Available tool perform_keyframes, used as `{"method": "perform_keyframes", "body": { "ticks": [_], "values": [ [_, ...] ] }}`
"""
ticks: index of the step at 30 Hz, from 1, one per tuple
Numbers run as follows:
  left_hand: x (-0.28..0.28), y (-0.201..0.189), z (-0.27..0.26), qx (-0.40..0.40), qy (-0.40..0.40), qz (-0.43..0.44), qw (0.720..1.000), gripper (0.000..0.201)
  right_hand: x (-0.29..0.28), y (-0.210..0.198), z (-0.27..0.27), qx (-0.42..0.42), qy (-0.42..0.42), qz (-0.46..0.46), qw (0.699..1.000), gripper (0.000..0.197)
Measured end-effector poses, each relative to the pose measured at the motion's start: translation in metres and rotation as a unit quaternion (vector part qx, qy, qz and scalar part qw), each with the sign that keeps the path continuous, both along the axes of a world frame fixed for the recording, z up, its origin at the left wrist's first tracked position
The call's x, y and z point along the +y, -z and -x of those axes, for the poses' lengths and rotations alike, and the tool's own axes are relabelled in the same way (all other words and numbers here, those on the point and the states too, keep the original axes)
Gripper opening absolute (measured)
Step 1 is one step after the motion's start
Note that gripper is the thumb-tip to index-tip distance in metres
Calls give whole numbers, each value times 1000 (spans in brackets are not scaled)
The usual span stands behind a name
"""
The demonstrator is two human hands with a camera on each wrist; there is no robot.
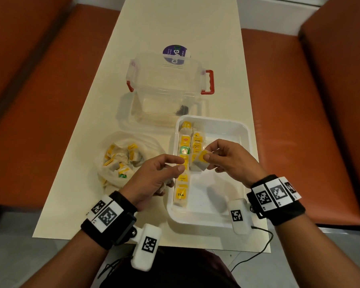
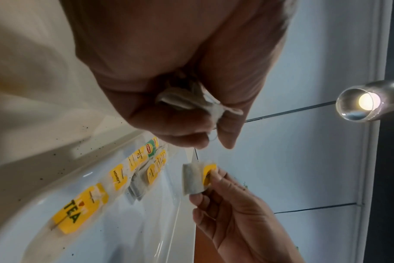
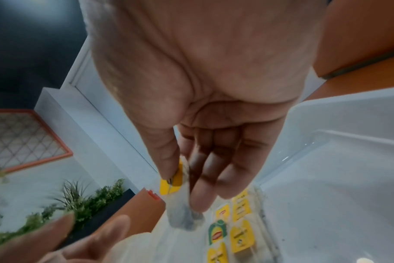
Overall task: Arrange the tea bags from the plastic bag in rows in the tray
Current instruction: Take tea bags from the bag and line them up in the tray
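Mid-placement, judged. My right hand [image 1: 233, 161] pinched one tea bag [image 1: 200, 163] by its yellow tag, above the tray [image 1: 245, 163], near end of 2nd row. Left hand [image 1: 154, 179] curled round more tea bags [image 2: 191, 99] (spares). Next calls for: lay bag flat, butt vs. row 2. Plastic bag [image 1: 121, 161] lay left of tray, still stocked. Cream table [image 1: 175, 28]; orange benches [image 1: 299, 100] both sides, clear box [image 1: 166, 88] beyond.
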State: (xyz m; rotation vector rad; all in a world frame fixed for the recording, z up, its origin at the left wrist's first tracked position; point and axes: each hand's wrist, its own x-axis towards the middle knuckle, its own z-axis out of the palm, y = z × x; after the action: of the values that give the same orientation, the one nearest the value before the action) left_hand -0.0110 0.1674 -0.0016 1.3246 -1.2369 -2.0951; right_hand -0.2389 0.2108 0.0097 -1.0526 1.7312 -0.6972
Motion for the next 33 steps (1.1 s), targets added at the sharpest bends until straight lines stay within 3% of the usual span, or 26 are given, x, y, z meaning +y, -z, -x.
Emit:
{"method": "perform_keyframes", "body": {
  "ticks": [10,16,25,33],
  "values": [
    [6,0,-20,5,-27,-40,999,39,-12,39,-4,141,-162,-124,969,11],
    [11,0,-25,5,-42,-49,998,35,-23,45,-5,194,-131,-97,967,6],
    [11,-2,-26,-2,-45,-46,998,19,-28,49,-7,204,-76,-91,972,22],
    [11,-8,-25,22,-51,-68,996,39,-28,49,-7,202,-62,-85,974,29]
  ]
}}
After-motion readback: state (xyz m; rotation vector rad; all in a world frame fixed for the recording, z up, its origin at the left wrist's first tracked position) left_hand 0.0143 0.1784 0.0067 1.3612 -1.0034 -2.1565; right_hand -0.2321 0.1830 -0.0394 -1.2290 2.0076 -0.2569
